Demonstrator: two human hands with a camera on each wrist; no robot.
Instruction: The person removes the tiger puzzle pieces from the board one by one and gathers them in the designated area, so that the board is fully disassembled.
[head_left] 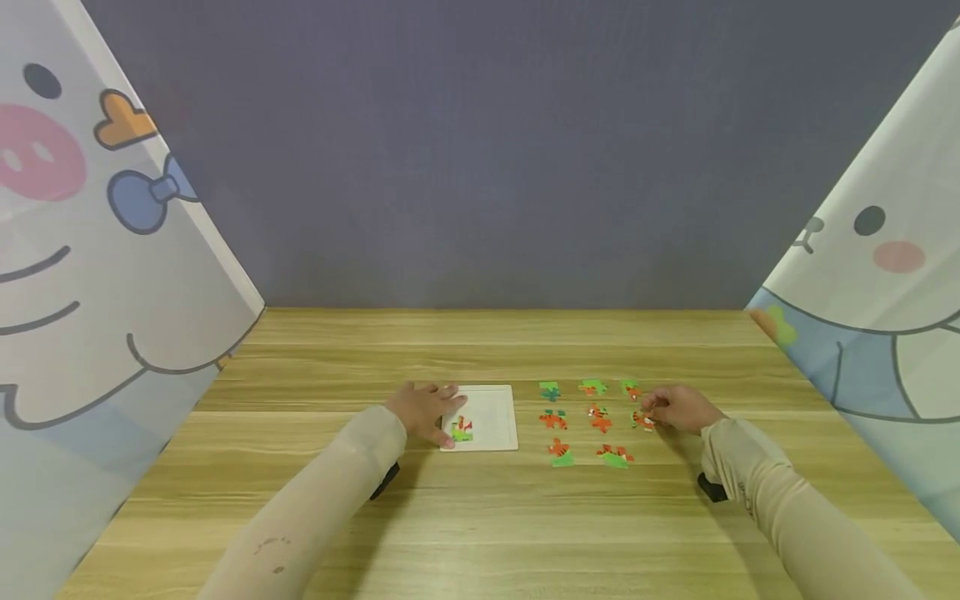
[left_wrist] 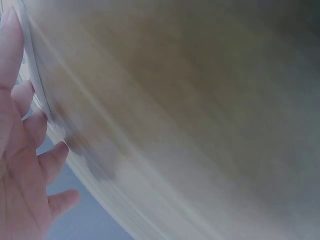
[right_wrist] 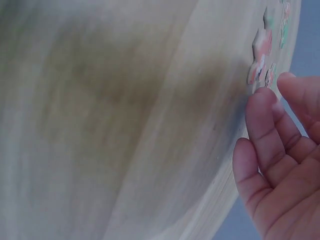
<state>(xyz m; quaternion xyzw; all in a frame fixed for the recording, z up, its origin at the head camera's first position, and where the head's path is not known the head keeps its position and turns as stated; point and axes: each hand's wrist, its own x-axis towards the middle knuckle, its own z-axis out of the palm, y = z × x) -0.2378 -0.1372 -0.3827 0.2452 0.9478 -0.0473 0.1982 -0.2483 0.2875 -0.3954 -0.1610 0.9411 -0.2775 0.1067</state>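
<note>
A white square puzzle tray [head_left: 491, 419] lies on the table with one green-and-red jigsaw piece [head_left: 462, 431] in its near left corner. Spread fingers of my left hand [head_left: 425, 412] rest on the tray's left edge; the left wrist view shows this hand [left_wrist: 22, 165] at its far left side. My right hand [head_left: 681, 408] is low over the right end of the loose pieces, fingertips beside an orange-and-green jigsaw piece [head_left: 642, 422]. In the right wrist view, thumb and fingers of that hand [right_wrist: 285, 165] are slightly apart, with a red piece [right_wrist: 261, 55] lying just past them.
Several loose jigsaw pieces lie in rough rows right of the tray, among them a green-and-teal one [head_left: 550, 391] and a striped orange one [head_left: 615, 456]. The wooden table [head_left: 480, 517] ends at a dark grey panel [head_left: 480, 167], with cartoon-printed cloths on both sides.
</note>
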